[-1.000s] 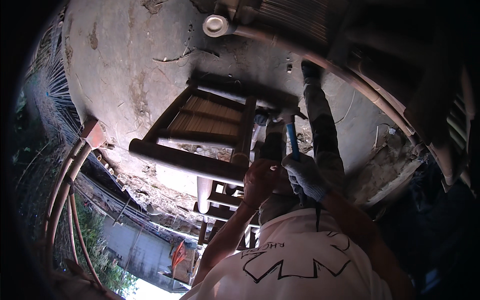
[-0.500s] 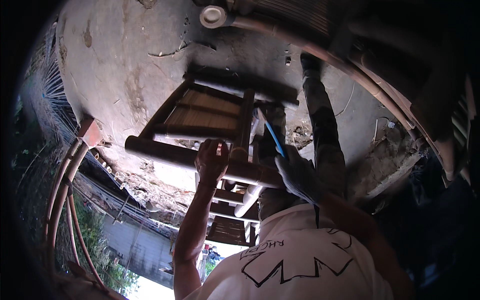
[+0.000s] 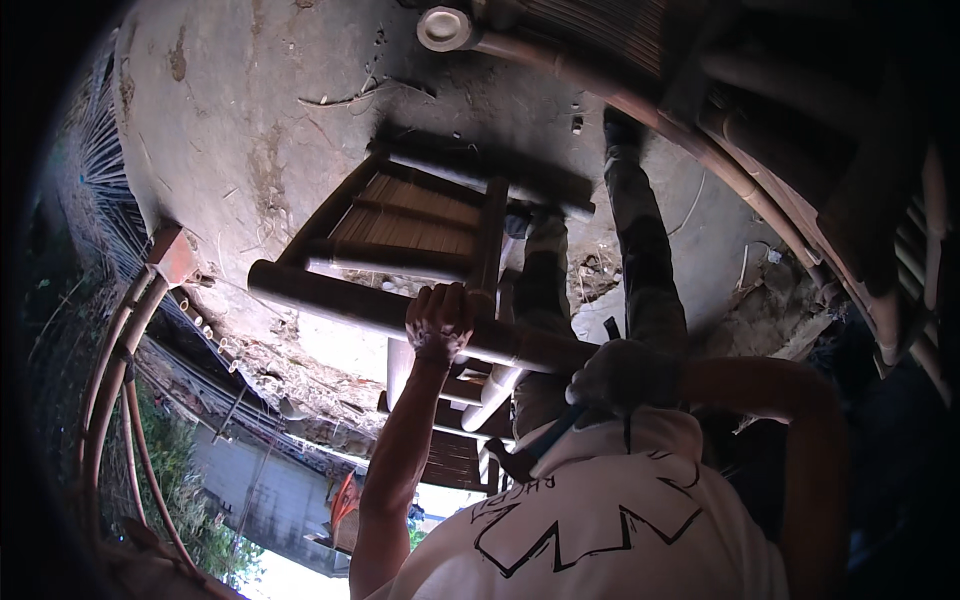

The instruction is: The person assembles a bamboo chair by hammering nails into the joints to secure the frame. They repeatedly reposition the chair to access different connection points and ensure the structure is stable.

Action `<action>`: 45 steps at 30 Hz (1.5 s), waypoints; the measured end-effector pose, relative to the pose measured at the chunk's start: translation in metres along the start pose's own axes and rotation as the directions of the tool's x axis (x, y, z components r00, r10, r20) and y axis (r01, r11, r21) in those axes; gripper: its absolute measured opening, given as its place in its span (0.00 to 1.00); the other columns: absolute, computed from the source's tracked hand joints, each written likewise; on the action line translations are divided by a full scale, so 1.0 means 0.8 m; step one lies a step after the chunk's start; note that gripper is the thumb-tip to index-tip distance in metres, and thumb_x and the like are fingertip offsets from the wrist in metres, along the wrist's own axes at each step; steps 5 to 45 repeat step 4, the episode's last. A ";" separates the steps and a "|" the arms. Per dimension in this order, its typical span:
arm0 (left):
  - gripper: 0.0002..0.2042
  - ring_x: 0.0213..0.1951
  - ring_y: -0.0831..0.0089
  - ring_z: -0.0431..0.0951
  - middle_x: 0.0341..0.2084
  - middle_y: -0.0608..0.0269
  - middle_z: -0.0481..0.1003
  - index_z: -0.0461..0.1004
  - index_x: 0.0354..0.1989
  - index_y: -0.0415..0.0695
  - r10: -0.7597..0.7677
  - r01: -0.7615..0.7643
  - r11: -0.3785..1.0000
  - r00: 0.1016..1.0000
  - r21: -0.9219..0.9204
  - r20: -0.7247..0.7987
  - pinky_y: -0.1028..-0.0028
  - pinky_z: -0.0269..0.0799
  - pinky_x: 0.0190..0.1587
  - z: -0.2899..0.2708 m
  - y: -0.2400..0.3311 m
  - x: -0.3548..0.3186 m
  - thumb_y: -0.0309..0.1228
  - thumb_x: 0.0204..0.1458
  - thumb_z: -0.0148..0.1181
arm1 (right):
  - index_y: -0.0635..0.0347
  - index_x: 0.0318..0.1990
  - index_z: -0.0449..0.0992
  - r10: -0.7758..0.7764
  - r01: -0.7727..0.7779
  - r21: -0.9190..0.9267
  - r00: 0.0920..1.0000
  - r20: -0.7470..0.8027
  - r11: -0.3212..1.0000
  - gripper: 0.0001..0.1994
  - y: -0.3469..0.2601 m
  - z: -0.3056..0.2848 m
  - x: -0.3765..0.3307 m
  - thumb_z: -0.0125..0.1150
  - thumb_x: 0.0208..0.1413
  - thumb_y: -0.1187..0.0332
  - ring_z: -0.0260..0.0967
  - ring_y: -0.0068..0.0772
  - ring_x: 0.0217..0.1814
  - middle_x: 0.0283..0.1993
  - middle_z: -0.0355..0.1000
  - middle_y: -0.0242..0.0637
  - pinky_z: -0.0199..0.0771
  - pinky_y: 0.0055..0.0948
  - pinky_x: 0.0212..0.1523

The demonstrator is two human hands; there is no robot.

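Note:
A dark bamboo frame [image 3: 400, 310], shaped like a piece of furniture with a slatted panel [image 3: 415, 225], stands in front of me. My left hand [image 3: 438, 318] is closed over its thick near rail, beside the joint with a crosspiece [image 3: 488, 240]. In my right hand [image 3: 622, 375], which wears a grey glove, is a hammer [image 3: 548, 440] with a blue handle. The hammer's dark head points down-left close to my white shirt, and the handle's end sticks out above the fist. My right hand is near the right end of the rail.
A long bamboo pole [image 3: 620, 95] curves along the upper right. Debris [image 3: 595, 275] and twigs [image 3: 340, 100] lie on the concrete floor [image 3: 220, 110]. Bent bamboo poles [image 3: 125, 390] with a reddish block [image 3: 173, 258] stand at left. My legs [image 3: 645, 230] are beside the frame.
My right hand has drawn back toward my body, and the hammer has swung round from pointing up at the crosspiece to pointing down-left. My left hand has shifted slightly right along the rail.

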State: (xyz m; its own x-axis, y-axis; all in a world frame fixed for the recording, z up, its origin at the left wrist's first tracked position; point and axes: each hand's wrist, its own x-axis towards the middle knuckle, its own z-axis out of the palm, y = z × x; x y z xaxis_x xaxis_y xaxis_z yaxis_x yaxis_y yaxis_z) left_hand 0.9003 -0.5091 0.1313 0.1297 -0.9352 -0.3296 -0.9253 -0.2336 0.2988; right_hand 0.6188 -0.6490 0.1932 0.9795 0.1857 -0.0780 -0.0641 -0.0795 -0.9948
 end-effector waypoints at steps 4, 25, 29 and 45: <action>0.05 0.26 0.61 0.74 0.22 0.63 0.73 0.72 0.24 0.47 -0.016 0.016 1.000 1.000 0.013 0.025 0.64 0.69 0.28 -0.002 0.000 0.000 0.28 0.48 0.61 | 0.48 0.33 0.74 0.499 -0.468 -0.261 0.864 0.062 0.844 0.26 0.062 0.017 0.002 0.51 0.54 0.34 0.75 0.47 0.28 0.25 0.74 0.40 0.73 0.48 0.33; 0.05 0.26 0.61 0.74 0.22 0.63 0.73 0.72 0.24 0.47 -0.016 0.016 1.000 1.000 0.013 0.025 0.64 0.69 0.28 -0.002 0.000 0.000 0.28 0.48 0.61 | 0.48 0.33 0.74 0.499 -0.468 -0.261 0.864 0.062 0.844 0.26 0.062 0.017 0.002 0.51 0.54 0.34 0.75 0.47 0.28 0.25 0.74 0.40 0.73 0.48 0.33; 0.05 0.26 0.61 0.74 0.22 0.63 0.73 0.72 0.24 0.47 -0.016 0.016 1.000 1.000 0.013 0.025 0.64 0.69 0.28 -0.002 0.000 0.000 0.28 0.48 0.61 | 0.48 0.33 0.74 0.499 -0.468 -0.261 0.864 0.062 0.844 0.26 0.062 0.017 0.002 0.51 0.54 0.34 0.75 0.47 0.28 0.25 0.74 0.40 0.73 0.48 0.33; 0.05 0.26 0.61 0.74 0.22 0.63 0.73 0.72 0.24 0.47 -0.016 0.016 1.000 1.000 0.013 0.025 0.64 0.69 0.28 -0.002 0.000 0.000 0.28 0.48 0.61 | 0.48 0.33 0.74 0.499 -0.468 -0.261 0.864 0.062 0.844 0.26 0.062 0.017 0.002 0.51 0.54 0.34 0.75 0.47 0.28 0.25 0.74 0.40 0.73 0.48 0.33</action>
